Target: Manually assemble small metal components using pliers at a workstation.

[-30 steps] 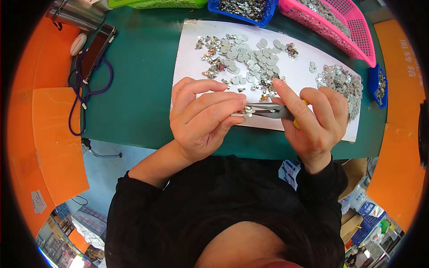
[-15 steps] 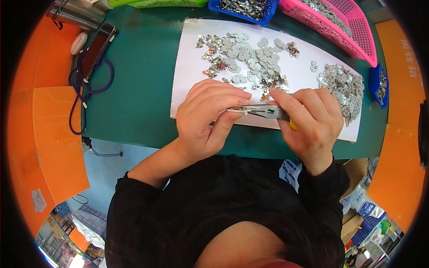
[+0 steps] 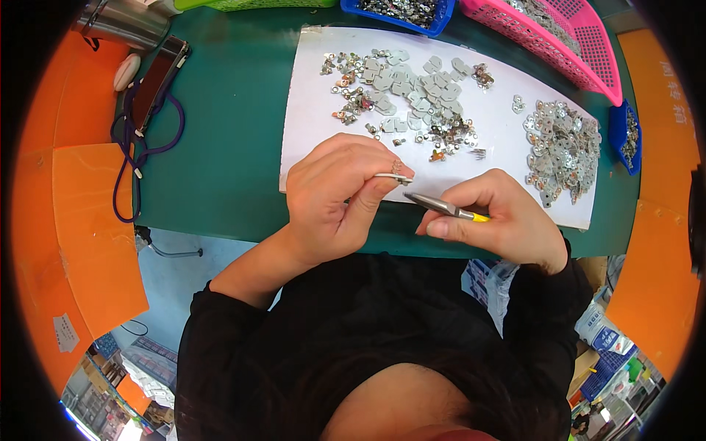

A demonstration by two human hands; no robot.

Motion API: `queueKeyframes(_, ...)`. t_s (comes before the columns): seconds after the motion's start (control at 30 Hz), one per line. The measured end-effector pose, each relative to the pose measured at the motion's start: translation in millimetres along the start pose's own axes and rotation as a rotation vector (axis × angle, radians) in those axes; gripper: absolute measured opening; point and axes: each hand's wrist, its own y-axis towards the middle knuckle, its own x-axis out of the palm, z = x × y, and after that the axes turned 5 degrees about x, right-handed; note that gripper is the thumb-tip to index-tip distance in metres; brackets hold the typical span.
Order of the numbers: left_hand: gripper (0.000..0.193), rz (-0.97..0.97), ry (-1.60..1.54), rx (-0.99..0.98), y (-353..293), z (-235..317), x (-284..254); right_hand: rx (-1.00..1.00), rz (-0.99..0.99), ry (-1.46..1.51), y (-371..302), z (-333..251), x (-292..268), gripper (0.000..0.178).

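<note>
My left hand (image 3: pixel 334 195) pinches a small flat metal plate (image 3: pixel 393 177) between thumb and fingers, its edge turned toward me. My right hand (image 3: pixel 500 220) is closed around a pair of pliers (image 3: pixel 441 206) with grey jaws and a yellow handle. The plier tips point left and sit just below the plate, apart from it. Behind my hands lies a white board (image 3: pixel 500 140) bearing a pile of pale grey metal plates (image 3: pixel 419 88). Small shiny metal fittings (image 3: pixel 448 136) are scattered around that pile. Several assembled-looking metal pieces (image 3: pixel 562 151) are heaped at the board's right.
A pink basket (image 3: pixel 588 77), a blue bin (image 3: pixel 439 28) and a green basket (image 3: pixel 257 4) line the far edge of the green table (image 3: pixel 220 147). Another small blue bin (image 3: pixel 625 140) stands right. At left lie a phone (image 3: pixel 158 84) with a purple cord and a steel flask (image 3: pixel 125 22).
My right hand has drawn the pliers off the plate, moving down and turning them. My left hand keeps the plate nearly in place.
</note>
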Motion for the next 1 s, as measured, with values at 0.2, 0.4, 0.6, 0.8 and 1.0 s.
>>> queueKeyframes(0.2,0.014,-0.034,0.05,0.058,-1.0,-1.5,-2.4,0.156,-0.172,0.2,7.6,-3.0,-5.7,0.019)
queueKeyframes(0.4,0.006,0.021,0.112,0.105,-0.9,-1.6,-0.9,0.205,-0.216,0.182,8.8,-0.8,-4.7,0.02)
queueKeyframes(0.6,0.007,0.096,0.061,-0.068,-6.3,3.3,8.5,-0.068,0.222,-0.347,3.8,-0.5,17.9,0.012)
queueKeyframes(0.8,0.007,0.215,-0.007,-0.055,-3.5,-7.1,15.8,-0.219,0.503,-0.377,-0.8,1.8,19.2,0.012)
queueKeyframes(1.0,0.01,0.239,-0.085,-0.114,-4.1,-0.4,23.1,-0.293,0.572,-0.286,6.2,8.5,29.0,0.015)
